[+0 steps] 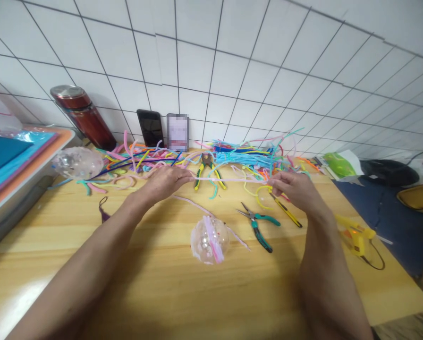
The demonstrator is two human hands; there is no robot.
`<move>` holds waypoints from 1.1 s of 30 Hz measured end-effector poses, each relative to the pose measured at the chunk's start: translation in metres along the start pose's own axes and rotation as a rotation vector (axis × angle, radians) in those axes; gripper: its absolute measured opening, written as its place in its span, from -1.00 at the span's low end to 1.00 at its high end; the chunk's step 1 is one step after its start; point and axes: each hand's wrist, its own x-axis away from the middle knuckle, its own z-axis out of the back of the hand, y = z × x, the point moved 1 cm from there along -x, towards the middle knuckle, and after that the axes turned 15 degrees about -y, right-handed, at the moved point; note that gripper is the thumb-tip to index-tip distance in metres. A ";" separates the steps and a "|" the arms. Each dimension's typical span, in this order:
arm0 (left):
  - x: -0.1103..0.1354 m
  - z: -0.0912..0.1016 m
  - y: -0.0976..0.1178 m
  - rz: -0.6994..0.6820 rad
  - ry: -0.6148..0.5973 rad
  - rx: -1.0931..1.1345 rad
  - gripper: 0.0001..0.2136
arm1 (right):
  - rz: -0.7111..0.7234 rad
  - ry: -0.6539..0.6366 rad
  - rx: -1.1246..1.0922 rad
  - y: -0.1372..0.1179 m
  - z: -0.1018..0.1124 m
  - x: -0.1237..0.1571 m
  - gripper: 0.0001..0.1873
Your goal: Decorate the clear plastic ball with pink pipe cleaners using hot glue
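Note:
A pale pink pipe cleaner (229, 179) is stretched level between my two hands above the table. My left hand (167, 183) pinches its left end, and my right hand (289, 186) pinches the other. Below them a clear plastic ball (198, 238) sits on the wood, with pink and white fuzzy strips across it. Another pale pipe cleaner (193, 204) lies behind the ball. Green-handled long-nose pliers (257, 226) lie spread apart to the ball's right, beside a yellow utility knife (287, 211) near my right hand.
Piled pipe cleaners (243, 158) line the tiled wall, with yellow-handled pliers (207, 171) in front. A red thermos (86, 118), a phone (150, 128) and a second clear ball (79, 163) stand at back left. A yellow glue gun (358, 236) lies near the right edge.

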 end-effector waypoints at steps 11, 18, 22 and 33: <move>0.004 0.004 -0.017 0.039 0.001 0.002 -0.52 | 0.065 -0.103 -0.026 0.000 0.001 0.002 -0.63; 0.003 0.000 -0.025 0.101 -0.033 -0.062 -0.56 | 0.191 -0.078 -0.492 -0.012 0.005 0.019 -0.72; 0.004 0.005 -0.016 0.114 0.003 -0.011 -0.55 | 0.244 0.161 -0.630 -0.006 0.010 0.015 -0.59; 0.012 0.025 0.073 -0.157 0.081 0.082 -0.54 | 0.552 0.237 0.290 -0.080 -0.061 0.010 -0.62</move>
